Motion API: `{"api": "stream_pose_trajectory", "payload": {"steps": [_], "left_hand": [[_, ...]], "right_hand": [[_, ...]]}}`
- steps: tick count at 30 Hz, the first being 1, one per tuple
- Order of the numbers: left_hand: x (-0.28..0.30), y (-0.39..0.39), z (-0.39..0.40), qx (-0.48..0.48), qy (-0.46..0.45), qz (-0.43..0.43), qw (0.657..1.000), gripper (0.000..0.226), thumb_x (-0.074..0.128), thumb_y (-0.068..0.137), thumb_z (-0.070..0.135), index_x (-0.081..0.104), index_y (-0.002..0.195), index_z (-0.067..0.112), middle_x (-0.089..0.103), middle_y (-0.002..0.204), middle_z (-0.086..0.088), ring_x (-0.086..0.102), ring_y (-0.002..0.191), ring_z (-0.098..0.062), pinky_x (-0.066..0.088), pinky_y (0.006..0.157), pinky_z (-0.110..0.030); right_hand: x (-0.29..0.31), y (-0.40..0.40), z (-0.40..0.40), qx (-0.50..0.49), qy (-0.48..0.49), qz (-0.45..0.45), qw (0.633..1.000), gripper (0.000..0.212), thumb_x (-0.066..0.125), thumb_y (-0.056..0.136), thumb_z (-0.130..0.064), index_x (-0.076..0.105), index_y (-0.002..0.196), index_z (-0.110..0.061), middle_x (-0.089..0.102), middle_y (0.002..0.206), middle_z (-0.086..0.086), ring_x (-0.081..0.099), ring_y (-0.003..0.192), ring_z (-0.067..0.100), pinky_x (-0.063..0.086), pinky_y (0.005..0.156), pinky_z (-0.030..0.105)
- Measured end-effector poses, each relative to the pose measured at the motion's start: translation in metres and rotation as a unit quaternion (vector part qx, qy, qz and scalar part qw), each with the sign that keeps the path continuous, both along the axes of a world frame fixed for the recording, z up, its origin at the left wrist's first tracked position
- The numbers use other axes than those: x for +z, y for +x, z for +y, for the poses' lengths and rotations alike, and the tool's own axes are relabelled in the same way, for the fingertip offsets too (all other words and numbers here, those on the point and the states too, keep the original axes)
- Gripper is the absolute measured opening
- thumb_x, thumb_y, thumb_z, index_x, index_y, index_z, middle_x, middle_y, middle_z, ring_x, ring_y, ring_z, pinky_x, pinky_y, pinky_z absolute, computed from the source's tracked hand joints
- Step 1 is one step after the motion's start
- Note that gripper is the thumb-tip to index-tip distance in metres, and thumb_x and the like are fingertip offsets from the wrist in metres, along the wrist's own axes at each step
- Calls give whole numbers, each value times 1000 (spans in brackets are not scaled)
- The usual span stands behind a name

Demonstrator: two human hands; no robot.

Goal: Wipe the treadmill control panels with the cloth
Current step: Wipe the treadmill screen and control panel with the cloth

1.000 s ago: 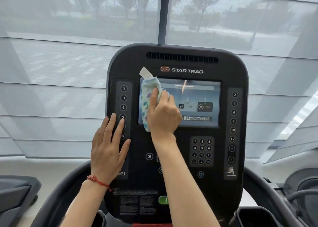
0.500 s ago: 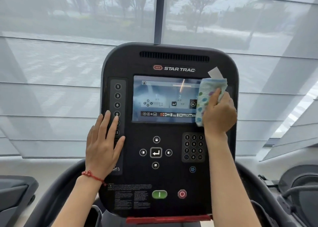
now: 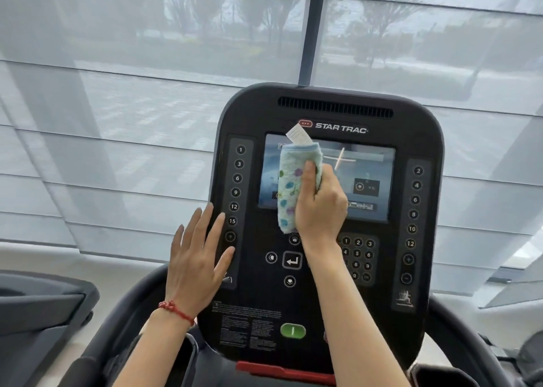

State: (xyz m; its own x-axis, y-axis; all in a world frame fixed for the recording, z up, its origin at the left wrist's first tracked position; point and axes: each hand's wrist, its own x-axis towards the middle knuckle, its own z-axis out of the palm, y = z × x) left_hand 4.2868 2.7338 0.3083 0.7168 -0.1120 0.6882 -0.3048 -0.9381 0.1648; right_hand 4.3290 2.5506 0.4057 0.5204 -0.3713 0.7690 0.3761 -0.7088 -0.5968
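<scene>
A black treadmill control panel (image 3: 329,307) stands upright in front of me, with a lit screen (image 3: 370,163) in its upper half. My right hand (image 3: 320,207) grips a folded pale cloth (image 3: 289,187) with coloured dots and a white tag, pressed against the left part of the screen. My left hand (image 3: 197,260) lies flat with spread fingers on the panel's left edge, beside the left column of number buttons (image 3: 236,192). It wears a red cord at the wrist. My right forearm hides part of the keypad (image 3: 360,257).
Curved dark handrails (image 3: 117,345) run on both sides below the panel. A red strip (image 3: 282,372) sits under it. Another dark machine (image 3: 38,313) stands at the left. Behind are large windows with sheer grey blinds (image 3: 117,122).
My right hand has swept the cloth from the screen's right edge back to its left part. The left hand slid slightly outward on the panel's left edge. The view shifted left.
</scene>
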Motion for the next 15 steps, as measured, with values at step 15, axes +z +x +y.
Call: {"api": "stream_pose_trajectory", "payload": {"steps": [15], "left_hand": [[-18, 31, 49, -99, -22, 14, 995, 52, 28, 98, 41, 32, 140, 12, 32, 148, -9, 25, 138, -25, 24, 108, -47]], "right_hand": [[54, 75, 102, -154, -92, -72, 981, 39, 40, 90, -37, 62, 83, -6, 60, 64, 10, 60, 46, 25, 45, 37, 26]]}}
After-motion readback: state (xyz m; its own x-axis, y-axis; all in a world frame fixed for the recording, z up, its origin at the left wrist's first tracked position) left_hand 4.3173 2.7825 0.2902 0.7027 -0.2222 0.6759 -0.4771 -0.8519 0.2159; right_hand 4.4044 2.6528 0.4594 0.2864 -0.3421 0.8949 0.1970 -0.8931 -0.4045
